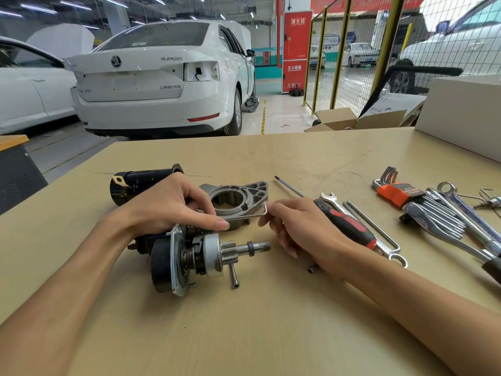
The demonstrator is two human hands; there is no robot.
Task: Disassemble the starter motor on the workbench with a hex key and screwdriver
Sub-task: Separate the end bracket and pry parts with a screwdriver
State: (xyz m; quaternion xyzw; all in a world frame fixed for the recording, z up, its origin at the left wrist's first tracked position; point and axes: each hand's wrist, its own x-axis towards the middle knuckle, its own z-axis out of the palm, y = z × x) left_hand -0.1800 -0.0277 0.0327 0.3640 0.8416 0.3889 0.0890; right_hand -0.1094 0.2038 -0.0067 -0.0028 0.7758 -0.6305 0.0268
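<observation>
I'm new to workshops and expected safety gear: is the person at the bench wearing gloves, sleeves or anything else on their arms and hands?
No. Both the left hand and the right hand are bare, without gloves. Both forearms are uncovered right to the picture's edge, so no sleeve shows. No watch, ring, bracelet or marking is visible on either wrist or hand.

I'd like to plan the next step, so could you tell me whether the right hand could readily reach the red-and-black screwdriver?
Probably yes: the screwdriver lies on the bench right beside the right hand, nothing over its handle. The hand pinches the hex key, which it must drop first.
</observation>
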